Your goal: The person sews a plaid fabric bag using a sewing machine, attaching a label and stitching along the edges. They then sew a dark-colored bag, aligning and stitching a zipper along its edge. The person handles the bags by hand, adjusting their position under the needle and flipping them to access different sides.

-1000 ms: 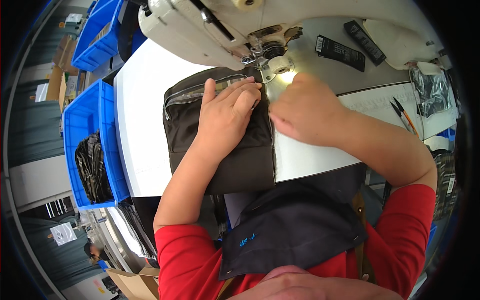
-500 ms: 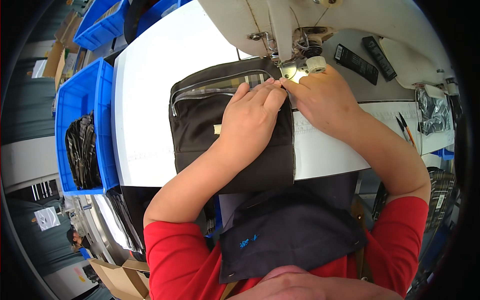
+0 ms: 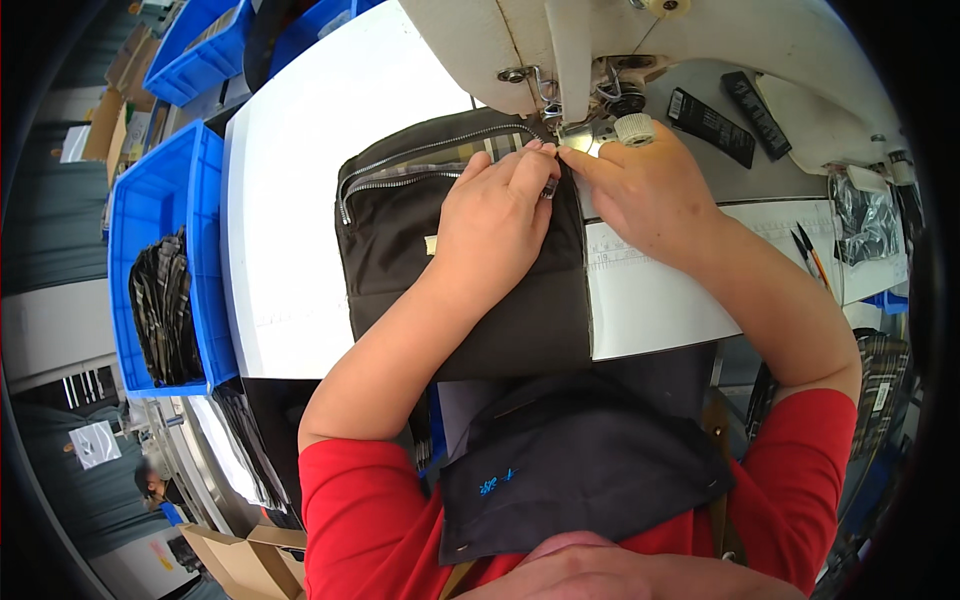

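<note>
A dark brown fabric panel (image 3: 470,320) with a curved, open zipper (image 3: 400,179) lies flat under the sewing machine head (image 3: 500,50). Plaid cloth shows between the zipper's two toothed edges. My left hand (image 3: 492,220) rests on the panel, its fingers bent and closed on the cloth beside the zipper's upper right end. Close by, my right hand (image 3: 655,195) is curled, with its forefinger tip pinching at the panel's right edge just before the lit presser foot area (image 3: 580,140). Its other fingers are partly hidden near the white knob (image 3: 634,129).
A blue bin (image 3: 207,260) with folded plaid pieces stands left of the white table (image 3: 285,250). Two black packets (image 3: 712,128) lie right of the machine head. Pens (image 3: 812,255) and a clear plastic bag (image 3: 865,220) are at the far right.
The panel has shifted slightly away from me toward the needle. My left hand has drawn a little left, its fingers bending more. My right hand stays almost in place.
</note>
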Motion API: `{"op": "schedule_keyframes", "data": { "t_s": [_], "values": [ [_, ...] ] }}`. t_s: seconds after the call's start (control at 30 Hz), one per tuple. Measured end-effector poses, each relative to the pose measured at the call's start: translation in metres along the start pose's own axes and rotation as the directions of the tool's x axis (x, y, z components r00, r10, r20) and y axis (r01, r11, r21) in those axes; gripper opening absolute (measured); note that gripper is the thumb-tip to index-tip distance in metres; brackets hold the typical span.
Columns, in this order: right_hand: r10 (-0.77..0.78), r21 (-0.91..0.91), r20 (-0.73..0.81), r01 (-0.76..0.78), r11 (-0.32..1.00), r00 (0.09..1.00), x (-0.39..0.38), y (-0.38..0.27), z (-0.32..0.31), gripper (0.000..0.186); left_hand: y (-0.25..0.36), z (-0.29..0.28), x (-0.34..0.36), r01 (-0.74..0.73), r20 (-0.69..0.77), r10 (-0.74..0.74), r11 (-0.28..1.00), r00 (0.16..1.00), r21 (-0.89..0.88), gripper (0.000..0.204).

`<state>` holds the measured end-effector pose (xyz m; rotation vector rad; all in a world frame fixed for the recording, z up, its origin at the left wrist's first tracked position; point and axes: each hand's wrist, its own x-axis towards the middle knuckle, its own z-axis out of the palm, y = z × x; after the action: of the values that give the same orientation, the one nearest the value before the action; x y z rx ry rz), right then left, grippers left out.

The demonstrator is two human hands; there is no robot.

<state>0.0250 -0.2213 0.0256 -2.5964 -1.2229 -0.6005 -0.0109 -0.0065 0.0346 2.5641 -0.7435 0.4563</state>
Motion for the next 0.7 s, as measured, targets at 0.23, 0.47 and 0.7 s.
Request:
{"op": "schedule_keyframes", "data": {
  "t_s": [0.23, 0.47, 0.7],
  "values": [
    [-0.002, 0.000, 0.016, 0.002, 1.000, 1.000, 0.000, -0.002, -0.001, 0.037, 0.003, 0.002, 0.001, 0.026, -0.077, -0.027, 0.999, 0.997, -0.022, 0.026],
    [0.009, -0.008, 0.115, -0.009, 1.000, 0.993, 0.009, -0.002, -0.007, 0.033, 0.001, 0.001, 0.005, -0.053, -0.152, 0.062, 0.997, 0.986, 0.062, 0.024],
    [0.026, -0.085, 0.195, -0.010, 0.996, 0.980, 0.009, -0.006, -0.003, 0.041, 0.010, 0.005, 0.002, 0.040, -0.083, -0.029, 0.990, 0.996, 0.135, 0.023]
  ]
}}
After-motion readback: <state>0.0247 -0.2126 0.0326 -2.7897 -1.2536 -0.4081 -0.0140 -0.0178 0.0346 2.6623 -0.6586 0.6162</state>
